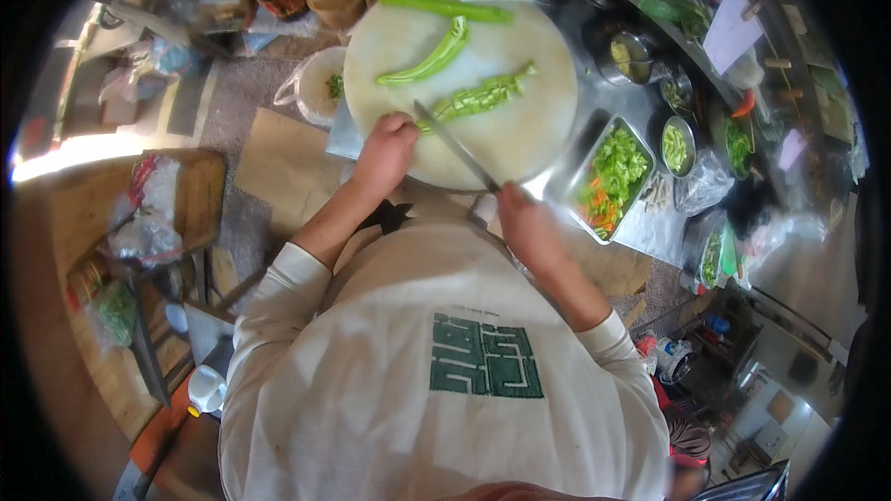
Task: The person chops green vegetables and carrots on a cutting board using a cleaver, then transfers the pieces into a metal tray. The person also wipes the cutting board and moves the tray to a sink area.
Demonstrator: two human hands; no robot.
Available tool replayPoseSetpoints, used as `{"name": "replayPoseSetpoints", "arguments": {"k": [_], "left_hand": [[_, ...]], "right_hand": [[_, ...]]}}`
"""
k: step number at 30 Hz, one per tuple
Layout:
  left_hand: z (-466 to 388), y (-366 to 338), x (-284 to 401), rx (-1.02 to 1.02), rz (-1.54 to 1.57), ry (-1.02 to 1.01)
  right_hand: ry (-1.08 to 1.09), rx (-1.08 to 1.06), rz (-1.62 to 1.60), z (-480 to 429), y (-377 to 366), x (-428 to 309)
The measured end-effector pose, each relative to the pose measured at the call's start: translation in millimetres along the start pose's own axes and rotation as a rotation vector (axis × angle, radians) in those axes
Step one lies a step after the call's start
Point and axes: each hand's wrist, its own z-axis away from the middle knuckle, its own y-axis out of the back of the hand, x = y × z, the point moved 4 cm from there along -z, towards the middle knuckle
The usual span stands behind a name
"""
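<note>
A round white cutting board (539, 129) lies in front of me. My right hand (525, 223), slightly blurred, grips the handle of a kitchen knife (456, 146), its blade slanting over the near left of the board. The curled fingers of my left hand (386, 153) hold the near end of a sliced green pepper (480, 99), close beside the blade. Most of that pepper is cut into small pieces still lying in a row. Farther back rest a curved piece of green pepper (428, 59), with cut strips showing, and a long whole-looking green pepper (445, 8).
Right of the board stands a metal tray (647, 184) of chopped green and orange vegetables. Metal bowls (675, 146) with cut food sit beyond it. A bowl in a plastic bag (313, 94) is at the board's left. A wooden stool (202, 195) holds plastic bags at far left.
</note>
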Motion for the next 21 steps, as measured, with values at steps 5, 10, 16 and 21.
{"name": "replayPoseSetpoints", "arguments": {"k": [5, 10, 16, 21], "left_hand": [[-7, -1, 2, -0.031, 0.124, -0.021], [-54, 21, -8, 0.263, -0.085, 0.017], [-84, 24, -44, 0.021, -0.262, 0.091], [-39, 25, -27, 0.118, -0.277, 0.021]], "right_hand": [[0.08, 0.065, -0.056, -9, 1, -2], [-0.043, 0.052, -0.244, -6, 3, -1], [0.012, 0.067, -0.369, -11, -3, -2], [-0.109, 0.191, -0.267, -10, 5, 26]]}}
